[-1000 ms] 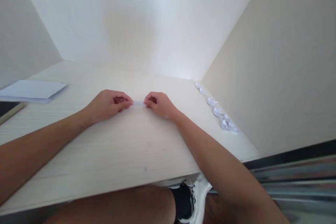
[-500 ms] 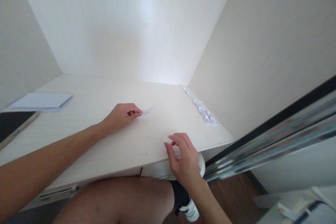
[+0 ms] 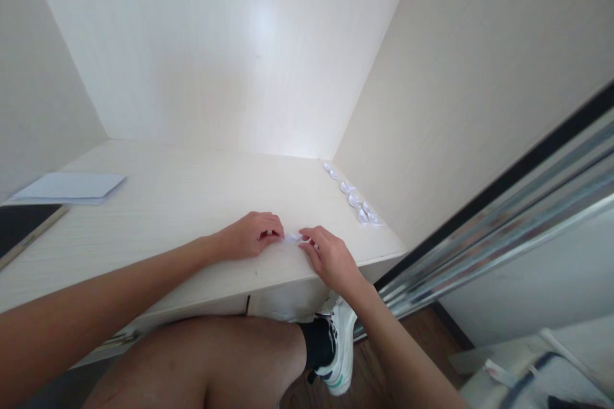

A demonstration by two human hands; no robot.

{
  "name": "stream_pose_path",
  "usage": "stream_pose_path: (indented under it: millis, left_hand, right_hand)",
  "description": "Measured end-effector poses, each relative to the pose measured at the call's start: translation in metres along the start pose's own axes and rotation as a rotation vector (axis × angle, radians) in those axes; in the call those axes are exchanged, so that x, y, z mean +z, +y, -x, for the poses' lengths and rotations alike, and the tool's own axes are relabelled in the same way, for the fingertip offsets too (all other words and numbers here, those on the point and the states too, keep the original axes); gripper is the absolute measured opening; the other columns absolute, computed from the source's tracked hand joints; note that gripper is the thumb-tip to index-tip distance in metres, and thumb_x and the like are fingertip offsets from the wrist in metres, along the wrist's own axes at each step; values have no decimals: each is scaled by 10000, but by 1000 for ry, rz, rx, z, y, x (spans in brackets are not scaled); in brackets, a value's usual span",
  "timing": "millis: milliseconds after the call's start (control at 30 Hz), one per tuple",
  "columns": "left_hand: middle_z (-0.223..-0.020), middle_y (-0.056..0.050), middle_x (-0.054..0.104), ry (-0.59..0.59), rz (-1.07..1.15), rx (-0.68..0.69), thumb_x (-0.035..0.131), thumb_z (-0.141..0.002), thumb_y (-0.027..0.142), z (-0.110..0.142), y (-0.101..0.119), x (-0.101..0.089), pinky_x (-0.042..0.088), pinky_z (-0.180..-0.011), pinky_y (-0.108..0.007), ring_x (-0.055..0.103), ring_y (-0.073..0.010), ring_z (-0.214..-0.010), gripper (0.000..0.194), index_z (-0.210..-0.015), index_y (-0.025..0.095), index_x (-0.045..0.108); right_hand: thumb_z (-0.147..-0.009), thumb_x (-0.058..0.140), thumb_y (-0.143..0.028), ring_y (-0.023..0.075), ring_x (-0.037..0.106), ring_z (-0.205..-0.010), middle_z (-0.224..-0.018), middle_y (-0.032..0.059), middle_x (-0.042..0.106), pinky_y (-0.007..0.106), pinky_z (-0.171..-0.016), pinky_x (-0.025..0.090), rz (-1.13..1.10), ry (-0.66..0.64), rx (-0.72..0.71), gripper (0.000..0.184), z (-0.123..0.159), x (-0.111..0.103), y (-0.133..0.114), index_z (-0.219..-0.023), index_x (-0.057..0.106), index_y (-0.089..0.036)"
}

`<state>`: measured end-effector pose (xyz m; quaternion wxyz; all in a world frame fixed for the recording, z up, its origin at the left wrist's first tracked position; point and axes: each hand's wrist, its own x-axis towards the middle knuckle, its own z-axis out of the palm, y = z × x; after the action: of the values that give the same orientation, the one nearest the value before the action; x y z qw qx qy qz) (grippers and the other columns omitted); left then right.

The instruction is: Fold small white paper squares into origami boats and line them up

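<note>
A small folded piece of white paper (image 3: pixel 291 238) is stretched between my two hands, low over the front part of the white desk (image 3: pixel 192 198). My left hand (image 3: pixel 254 235) pinches its left end between thumb and fingers. At the other end, the thumb and forefinger of my right hand (image 3: pixel 326 254) close around the paper, partly hiding it. Several small folded white paper pieces (image 3: pixel 354 198) lie in a row along the right side of the desk, beside the wall.
A stack of white paper sheets (image 3: pixel 71 186) lies at the desk's left, next to a dark flat device with a light edge (image 3: pixel 26 227). A sliding-door frame (image 3: pixel 480 230) stands at the right. My bent leg (image 3: pixel 206 358) and white shoe (image 3: pixel 341 345) are below the desk.
My left hand has come right and nearer the desk's front edge with the paper. My right hand has moved up to the paper's free end and closed on it. The view has shifted slightly.
</note>
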<state>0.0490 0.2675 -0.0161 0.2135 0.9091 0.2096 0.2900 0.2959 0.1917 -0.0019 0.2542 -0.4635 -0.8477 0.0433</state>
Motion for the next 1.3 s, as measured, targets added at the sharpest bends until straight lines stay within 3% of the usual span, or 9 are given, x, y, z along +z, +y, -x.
stream_pose_path:
  millis: [267,367,433,500,633,700,833,1033,1300]
  left_hand:
    - [-889,-57,738,-19,101,-76,541,-979,250,-6,-8,-1,509,-741,-279,651,-158,-774,214,-914,177,732]
    - [-1013,-68,724,22,140,-133,554,-951,208,-5,-10,2,528,-725,-273,652,-144,-776,246,-1140,185,708]
    - [-1189,-94,672,82,176,-178,572,-910,169,-4,-12,5,552,-727,-276,655,-146,-835,465,-1372,213,592]
    - [-1288,-110,609,143,201,-211,602,-868,153,-4,-13,7,578,-755,-295,654,-162,-907,627,-1478,241,488]
    - [-1287,-109,588,172,211,-232,623,-852,158,-4,-15,10,593,-795,-329,643,-175,-931,649,-1479,246,478]
    - [-1287,-111,585,153,214,-244,615,-852,147,-3,-13,9,591,-798,-330,641,-176,-930,630,-1464,234,492]
    - [-1270,-112,588,116,194,-250,602,-863,133,-2,-10,7,579,-862,-350,651,-190,-965,571,-1424,209,529]
    - [-1303,-115,604,107,165,-252,607,-878,142,-2,-8,7,543,-984,-411,668,-208,-981,526,-1394,226,554]
    - [-1298,-118,627,109,131,-283,617,-867,140,-2,-7,8,545,-957,-402,674,-242,-1040,491,-1353,206,607]
  right_hand:
    - [-1003,572,-159,207,715,-946,-1017,76,764,319,-864,538,-31,-108,-14,164,-21,-7,17,-1045,726,-195]
    - [-970,618,-146,172,717,-858,-950,38,779,281,-806,537,-14,-156,15,134,-28,-11,23,-974,738,-205]
    - [-961,633,-156,166,708,-814,-927,33,778,286,-791,538,34,-171,54,120,-40,-17,34,-961,743,-207]
    - [-967,631,-167,178,705,-845,-939,50,769,318,-834,544,117,-157,113,112,-62,-25,56,-957,739,-193]
    - [-987,664,-290,246,664,-1120,-1218,88,694,479,-987,540,340,-115,274,189,-128,-38,118,-1117,696,-157]
    - [-994,663,-350,261,654,-1155,-1321,104,650,493,-979,559,423,-143,357,309,-159,-39,150,-1250,656,-177]
    - [-1002,653,-360,251,670,-1118,-1325,107,646,469,-940,585,527,-269,491,341,-194,-30,195,-1295,636,-187]
    - [-1003,650,-364,248,671,-1114,-1322,106,647,459,-935,587,637,-391,562,337,-201,-23,223,-1293,637,-192]
    - [-1000,656,-359,244,673,-1107,-1315,111,650,448,-932,587,714,-447,646,328,-196,-42,238,-1282,644,-191]
